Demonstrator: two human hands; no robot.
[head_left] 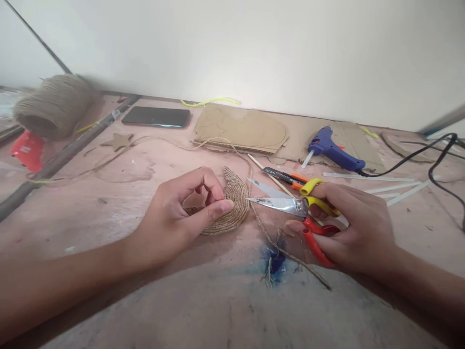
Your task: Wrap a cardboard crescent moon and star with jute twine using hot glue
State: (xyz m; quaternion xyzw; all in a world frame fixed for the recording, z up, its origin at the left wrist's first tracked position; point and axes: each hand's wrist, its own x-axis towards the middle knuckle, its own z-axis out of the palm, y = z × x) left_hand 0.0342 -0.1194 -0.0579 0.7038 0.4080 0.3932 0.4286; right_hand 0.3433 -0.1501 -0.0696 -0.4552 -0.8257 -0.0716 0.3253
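A curved, crescent-like piece covered in rows of twine (238, 206) lies on the table in the middle. My left hand (192, 203) is over its left part, thumb and fingertips pinched together at its surface; what they hold is too small to make out. In my right hand (348, 223) are scissors (290, 206) with yellow and red handles, blades parted and pointing left, the lower tip close to the piece's right edge. A loose strand of twine (286, 253) runs beneath the scissors toward the front.
Behind are a phone (156, 117), stacked cardboard (240, 128), a blue glue gun (336, 150) with a black cord and a cutter (283, 177). White glue sticks (370, 178) lie right. A twine roll (54, 104), red object (28, 150) and cardboard star (118, 141) are left.
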